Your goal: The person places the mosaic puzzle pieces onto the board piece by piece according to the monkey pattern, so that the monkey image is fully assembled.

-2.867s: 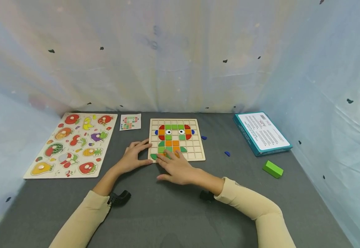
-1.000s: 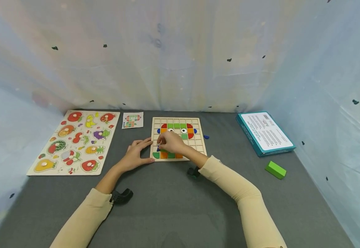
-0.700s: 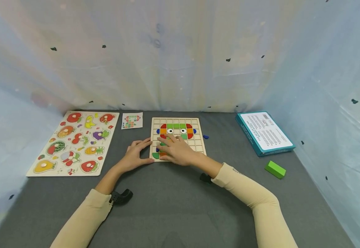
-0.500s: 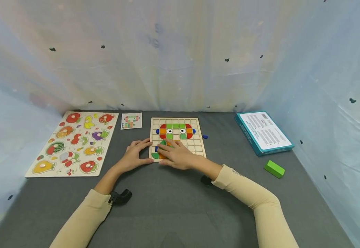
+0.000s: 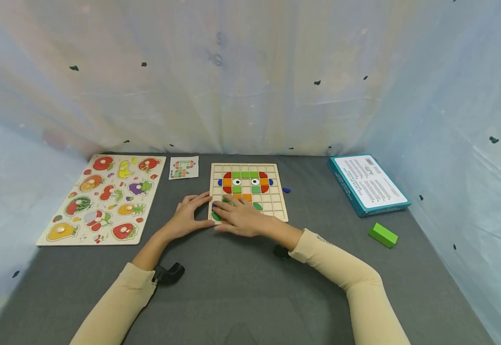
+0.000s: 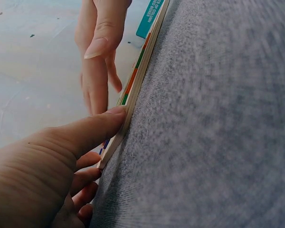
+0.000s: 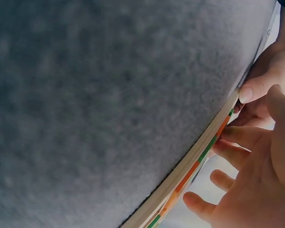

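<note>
A wooden grid board [image 5: 275, 194] lies flat, with coloured tiles forming a face with two round eyes and a body of green and orange squares. My left hand [image 5: 183, 220] holds the board's front left corner, thumb on the front edge and fingers along the left side. Spread over the lower left cells, my right hand [image 5: 244, 218] rests its nearly straight fingers on the tiles and hides several of them. A blue piece [image 5: 214, 205] shows just beyond its fingertips. The left wrist view has the left thumb [image 6: 97, 128] against the board's edge.
To the board's right lies a loose blue half-round piece [image 5: 286, 190]. A pattern card [image 5: 184, 167] and a fruit puzzle board [image 5: 82, 242] are on the left. On the right are a teal box [image 5: 369, 184] and a green block [image 5: 383, 235].
One of two loose blue pieces has gone from the right and now sits in the board's lower left. My right hand pinched it there, then let go and spread its fingers. The left hand stayed.
</note>
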Demonstrator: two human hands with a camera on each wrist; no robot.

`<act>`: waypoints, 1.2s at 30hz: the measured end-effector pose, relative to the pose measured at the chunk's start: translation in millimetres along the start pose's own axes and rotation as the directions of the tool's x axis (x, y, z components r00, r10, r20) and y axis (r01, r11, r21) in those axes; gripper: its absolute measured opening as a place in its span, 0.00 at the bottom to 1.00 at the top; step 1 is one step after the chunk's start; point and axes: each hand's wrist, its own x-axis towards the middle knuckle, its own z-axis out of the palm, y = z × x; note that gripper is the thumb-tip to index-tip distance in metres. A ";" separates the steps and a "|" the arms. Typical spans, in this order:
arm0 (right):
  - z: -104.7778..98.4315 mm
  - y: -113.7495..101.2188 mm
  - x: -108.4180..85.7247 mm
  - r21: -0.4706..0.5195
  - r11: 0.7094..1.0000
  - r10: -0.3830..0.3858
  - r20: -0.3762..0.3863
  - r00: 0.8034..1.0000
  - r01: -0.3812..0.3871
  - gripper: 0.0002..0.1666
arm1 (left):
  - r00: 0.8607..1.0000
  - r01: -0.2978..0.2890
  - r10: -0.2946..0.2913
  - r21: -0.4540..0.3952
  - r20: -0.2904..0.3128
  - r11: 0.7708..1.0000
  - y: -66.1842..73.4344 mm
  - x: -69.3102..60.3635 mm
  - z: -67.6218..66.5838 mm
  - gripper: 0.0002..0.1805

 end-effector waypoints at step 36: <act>-27.1 96.9 -14.6 0.679 0.729 0.293 -0.193 0.936 -0.089 0.09 | 1.000 0.031 -0.031 0.016 -0.001 0.999 -0.4 0.2 0.4 0.46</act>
